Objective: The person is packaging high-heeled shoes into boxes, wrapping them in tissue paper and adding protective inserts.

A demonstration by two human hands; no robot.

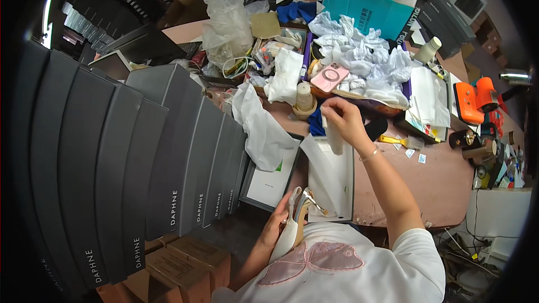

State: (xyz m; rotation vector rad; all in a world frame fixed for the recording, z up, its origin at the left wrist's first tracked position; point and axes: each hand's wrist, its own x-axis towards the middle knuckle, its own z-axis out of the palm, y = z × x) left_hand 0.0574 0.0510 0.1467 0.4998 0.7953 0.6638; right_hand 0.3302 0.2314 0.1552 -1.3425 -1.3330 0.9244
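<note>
A white heeled shoe [291, 227] with a shiny gold heel rests in my left hand [274, 225], close to my body. The fingers of that hand wrap round its side. My right hand [343, 120] is raised over the table, thumb and fingers pinched on a limp white piece of cloth or tissue [334, 139]. Beneath it lies an open shoebox [349, 191] lined with white tissue paper [325, 177]. A second grey box part with a white inside [269, 184] sits to the left, partly covered by a crumpled white sheet [258, 126].
Tall stacks of grey shoeboxes [163, 151] crowd the left, above brown cartons [182, 264]. Behind my right hand are a white bottle [304, 98], a pink phone [330, 77] and a box of crumpled tissue [365, 59]. A yellow-handled brush [401, 141] and an orange device [469, 104] lie right.
</note>
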